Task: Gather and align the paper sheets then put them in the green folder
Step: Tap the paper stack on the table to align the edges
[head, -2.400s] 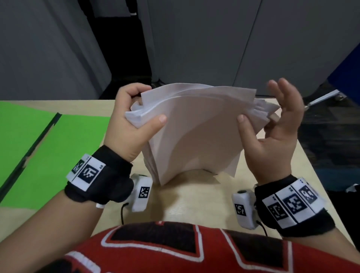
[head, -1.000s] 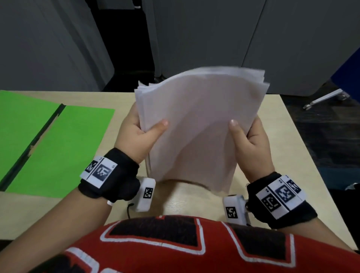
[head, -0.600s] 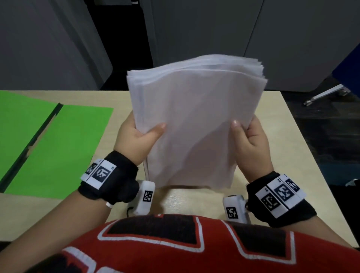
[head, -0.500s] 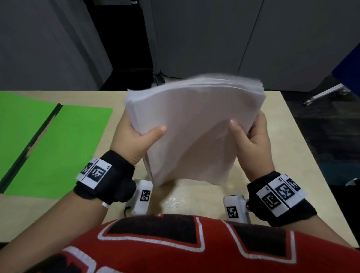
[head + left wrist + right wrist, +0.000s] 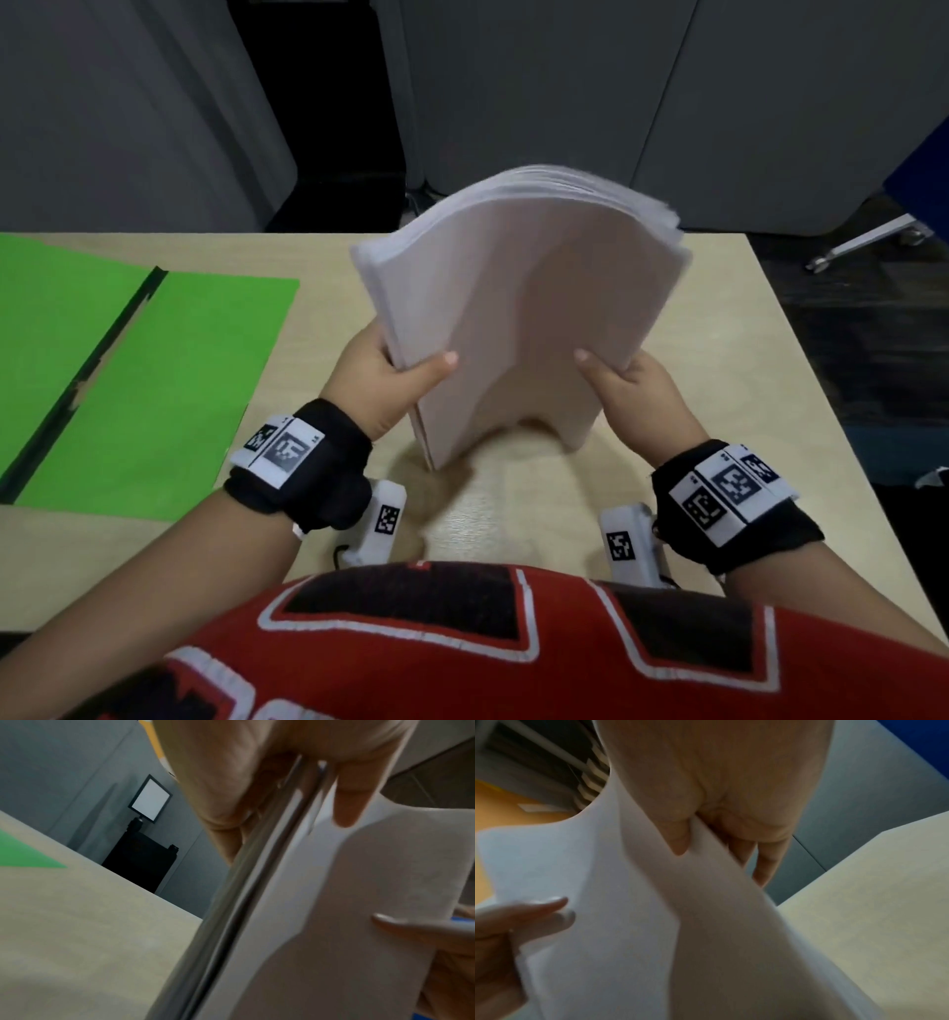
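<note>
A stack of white paper sheets (image 5: 518,313) stands upright on its lower edge on the table, bowed in the middle, its top edges nearly even. My left hand (image 5: 395,377) grips the stack's left side, thumb in front and fingers behind. On the right side my right hand (image 5: 624,383) holds it the same way. The left wrist view shows the paper stack (image 5: 334,923) edge-on under my left hand (image 5: 308,787). In the right wrist view the sheets (image 5: 654,923) sit between thumb and fingers of my right hand (image 5: 718,850). The green folder (image 5: 133,380) lies open and flat at the left.
The light wooden table (image 5: 744,411) ends just right of the stack and at the far side behind it. Grey cabinets (image 5: 565,77) stand beyond the table. A chair base (image 5: 868,241) is on the floor at the right. My red shirt (image 5: 462,642) fills the bottom.
The loose, fanned sheets have been squared into one stack. Both hands lifted it and brought it down on its lower edge, and the stack now leans a little to the right.
</note>
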The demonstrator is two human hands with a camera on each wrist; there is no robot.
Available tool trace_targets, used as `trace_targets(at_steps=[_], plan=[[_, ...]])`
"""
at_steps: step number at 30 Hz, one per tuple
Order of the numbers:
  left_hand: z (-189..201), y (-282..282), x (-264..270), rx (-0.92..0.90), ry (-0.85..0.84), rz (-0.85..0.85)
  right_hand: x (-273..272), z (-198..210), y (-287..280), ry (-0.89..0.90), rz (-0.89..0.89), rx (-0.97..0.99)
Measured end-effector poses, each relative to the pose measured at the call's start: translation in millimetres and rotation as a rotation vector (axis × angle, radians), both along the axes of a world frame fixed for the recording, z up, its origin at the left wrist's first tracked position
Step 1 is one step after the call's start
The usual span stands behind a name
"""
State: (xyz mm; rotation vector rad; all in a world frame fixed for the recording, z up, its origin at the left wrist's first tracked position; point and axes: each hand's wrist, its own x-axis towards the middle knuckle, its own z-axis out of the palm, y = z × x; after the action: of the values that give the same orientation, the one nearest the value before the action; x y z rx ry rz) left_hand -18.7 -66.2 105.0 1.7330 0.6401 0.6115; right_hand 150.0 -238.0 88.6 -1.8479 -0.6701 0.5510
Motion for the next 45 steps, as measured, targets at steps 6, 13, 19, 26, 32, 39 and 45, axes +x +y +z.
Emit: trace_targets(at_steps=[6, 13, 19, 26, 32, 39, 45], plan=[[-7, 7, 1, -0.050, 0.048, -0.063, 11, -31, -11, 0.180, -0.181, 0.137], [-2, 20, 3, -0.115, 0.003, -0.131, 15, -44, -8, 0.224, -0.020, 0.026], [-3, 19, 4, -0.135, 0.010, -0.152, 2, -45, -1, 0.301, 0.139, 0.001], [0, 15, 5, -0.165, 0.009, -0.151, 4, -30, 5, 0.195, 0.067, 0.024], [10, 13, 7, -0.163, -0.099, -0.142, 9, 11, 4, 0.117, -0.063, 0.396], [10, 11, 9, -0.138, -0.082, -0.154, -5, 32, 5, 0.019, -0.167, 0.458], [6, 10, 9, -0.155, -0.047, -0.096, -5, 34, 6, -0.062, -0.124, 0.388]])
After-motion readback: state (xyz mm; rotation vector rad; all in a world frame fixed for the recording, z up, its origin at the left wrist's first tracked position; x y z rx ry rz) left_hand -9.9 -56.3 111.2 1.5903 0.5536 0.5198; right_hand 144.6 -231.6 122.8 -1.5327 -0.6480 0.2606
